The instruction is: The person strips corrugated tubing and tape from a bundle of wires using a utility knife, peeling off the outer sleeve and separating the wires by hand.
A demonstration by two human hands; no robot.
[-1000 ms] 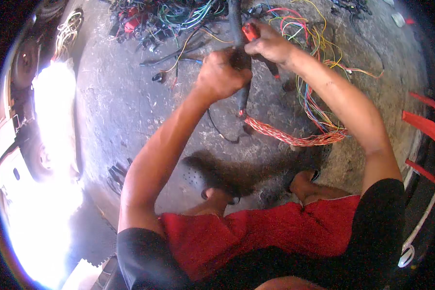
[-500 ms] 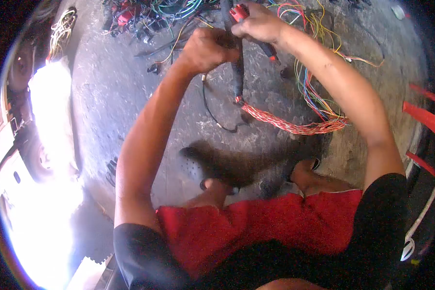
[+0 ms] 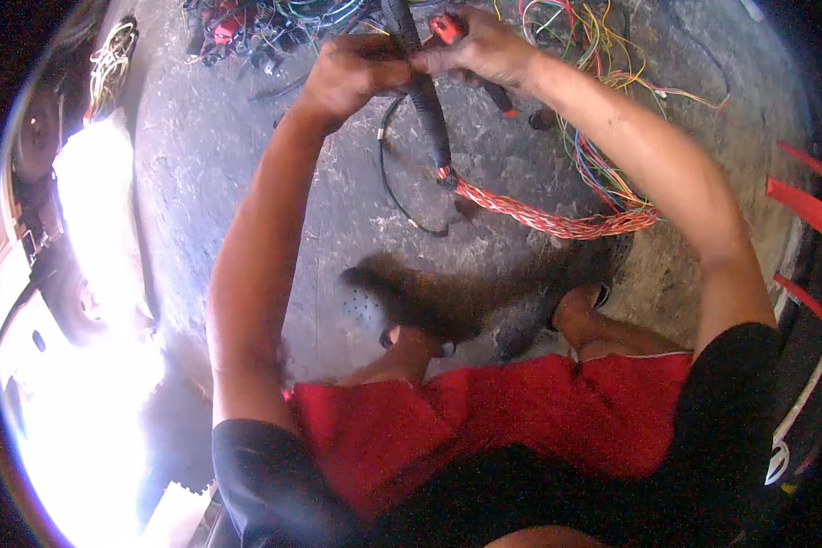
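Note:
A black-sleeved wire harness (image 3: 431,119) runs down from the top edge between my hands, and a bundle of red-and-white wires (image 3: 530,212) comes out of its lower end. My left hand (image 3: 354,80) is closed beside the sleeve's left side, its fingertips against the sleeve; whatever they pinch is hidden. My right hand (image 3: 491,53) wraps round a red-and-black handheld tool (image 3: 447,29), whose working end I cannot make out. This hand's thumb and fingers also reach the sleeve, close to the left fingertips.
Coloured loose wires (image 3: 603,173) spread on the grey floor (image 3: 247,155) at right. A heap of connectors and cables (image 3: 247,36) lies at top left. A short black cable (image 3: 388,178) curves left of the harness. My feet stand below, and bright light washes out the left side.
My left hand has shifted left and slightly up, from over the sleeve to beside it. The harness's upper part leans further left. My right hand still holds the tool.

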